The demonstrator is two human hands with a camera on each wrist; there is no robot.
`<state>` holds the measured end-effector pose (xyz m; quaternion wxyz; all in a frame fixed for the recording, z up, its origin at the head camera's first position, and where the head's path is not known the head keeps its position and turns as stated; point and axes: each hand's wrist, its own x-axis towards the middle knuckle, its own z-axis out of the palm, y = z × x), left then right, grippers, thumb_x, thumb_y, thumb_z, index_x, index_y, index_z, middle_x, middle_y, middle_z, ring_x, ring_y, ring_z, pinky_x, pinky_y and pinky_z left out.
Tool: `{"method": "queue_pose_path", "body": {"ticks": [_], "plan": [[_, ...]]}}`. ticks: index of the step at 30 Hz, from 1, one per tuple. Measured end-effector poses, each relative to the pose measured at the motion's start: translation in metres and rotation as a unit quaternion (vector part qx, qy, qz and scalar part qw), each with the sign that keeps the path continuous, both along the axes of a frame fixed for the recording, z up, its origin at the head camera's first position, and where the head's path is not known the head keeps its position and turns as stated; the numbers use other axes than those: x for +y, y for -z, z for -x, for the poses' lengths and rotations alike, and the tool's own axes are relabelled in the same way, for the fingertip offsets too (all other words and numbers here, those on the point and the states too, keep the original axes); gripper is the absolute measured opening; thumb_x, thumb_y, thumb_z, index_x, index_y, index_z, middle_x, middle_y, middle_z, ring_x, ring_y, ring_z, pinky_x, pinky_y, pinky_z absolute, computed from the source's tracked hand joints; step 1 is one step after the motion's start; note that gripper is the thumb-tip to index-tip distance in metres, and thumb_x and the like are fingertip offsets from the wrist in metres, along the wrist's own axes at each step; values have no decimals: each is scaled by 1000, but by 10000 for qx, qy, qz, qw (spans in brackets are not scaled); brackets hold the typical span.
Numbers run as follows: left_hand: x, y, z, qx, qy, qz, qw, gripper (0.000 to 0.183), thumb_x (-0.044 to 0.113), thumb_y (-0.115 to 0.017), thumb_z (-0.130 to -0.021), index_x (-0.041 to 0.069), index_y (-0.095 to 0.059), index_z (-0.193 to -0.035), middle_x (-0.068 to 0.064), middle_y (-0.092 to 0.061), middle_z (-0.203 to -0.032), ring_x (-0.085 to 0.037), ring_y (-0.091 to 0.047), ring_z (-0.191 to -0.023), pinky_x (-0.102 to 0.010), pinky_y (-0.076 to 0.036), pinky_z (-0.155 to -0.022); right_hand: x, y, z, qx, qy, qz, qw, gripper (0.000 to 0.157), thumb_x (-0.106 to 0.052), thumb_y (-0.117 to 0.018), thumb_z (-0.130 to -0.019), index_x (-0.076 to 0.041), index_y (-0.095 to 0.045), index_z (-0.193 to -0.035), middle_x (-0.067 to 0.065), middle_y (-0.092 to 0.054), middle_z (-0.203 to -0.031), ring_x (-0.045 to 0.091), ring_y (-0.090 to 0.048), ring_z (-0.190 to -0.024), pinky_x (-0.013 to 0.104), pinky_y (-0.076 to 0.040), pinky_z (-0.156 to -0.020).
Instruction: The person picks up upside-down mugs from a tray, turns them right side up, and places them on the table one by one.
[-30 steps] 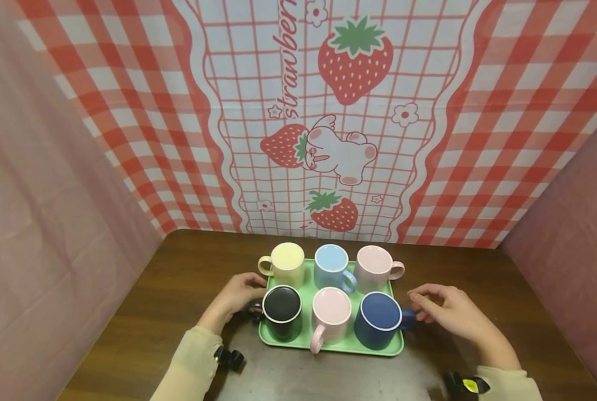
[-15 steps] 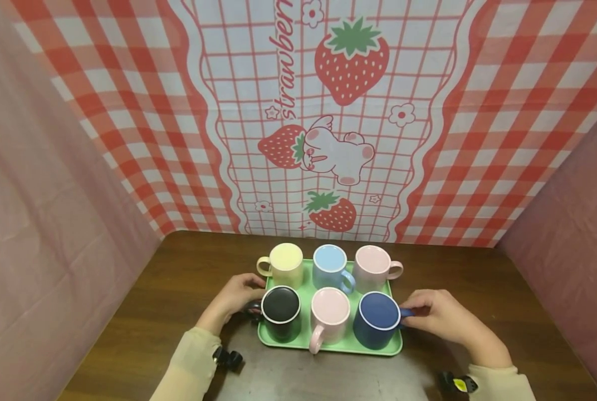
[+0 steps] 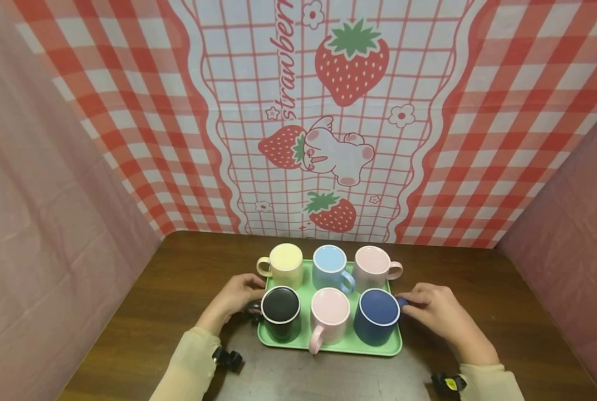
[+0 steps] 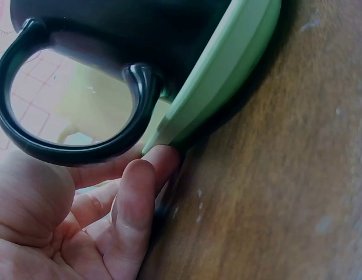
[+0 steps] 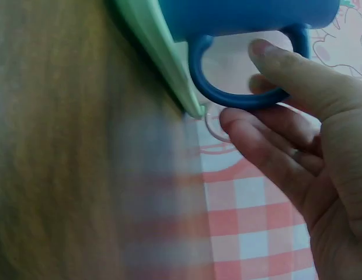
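Observation:
In the head view a light green tray (image 3: 306,289) carries several mugs. At its front right stands a dark blue mug (image 3: 376,326); my right hand (image 3: 436,312) pinches its handle (image 5: 242,100) between thumb and fingers. At the front left is a black mug (image 3: 282,326), its handle (image 4: 64,154) turned left, beside my left hand (image 3: 235,295). The fingertips of that hand touch the tray's left edge, below the black handle; the thumb tip is hidden. A pink mug (image 3: 331,314) stands between the black and blue ones. Whether the blue mug's base touches the tray cannot be told.
Along the tray's back stand a yellow mug (image 3: 287,267), a light blue mug (image 3: 329,270) and a second pink mug (image 3: 372,270). Beneath is a brown wooden table (image 3: 178,267). A strawberry-print cloth (image 3: 328,111) hangs behind, with pink curtains (image 3: 53,195) at the sides.
My right hand has come in from the right and taken the dark blue mug's handle. The mug has shifted slightly toward the back in the picture. The left hand stays at the tray.

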<state>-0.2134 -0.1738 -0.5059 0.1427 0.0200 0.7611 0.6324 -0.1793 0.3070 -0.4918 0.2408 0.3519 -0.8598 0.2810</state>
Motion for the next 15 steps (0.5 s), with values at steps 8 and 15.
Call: {"method": "queue_pose_path", "body": {"ticks": [8, 15], "plan": [[0, 0, 0, 13, 28, 48, 10000, 31, 3, -78, -97, -14, -65, -119, -5, -71, -74, -14, -69, -61, -28, -61, -57, -7, 8, 3, 625, 282, 47, 9976, 39, 10, -97, -60, -4, -86, -95, -6, -70, -77, 1, -57, -66, 18, -49, -56], [0, 0, -1, 36, 40, 14, 10000, 31, 3, -78, -97, -15, -65, -120, -5, -71, -75, -14, -69, -61, -29, -62, -57, -13, 10, 2, 689, 423, 98, 9967, 37, 13, -94, -64, -1, -85, -97, -2, -74, -80, 4, -62, -67, 18, -52, -58]]}}
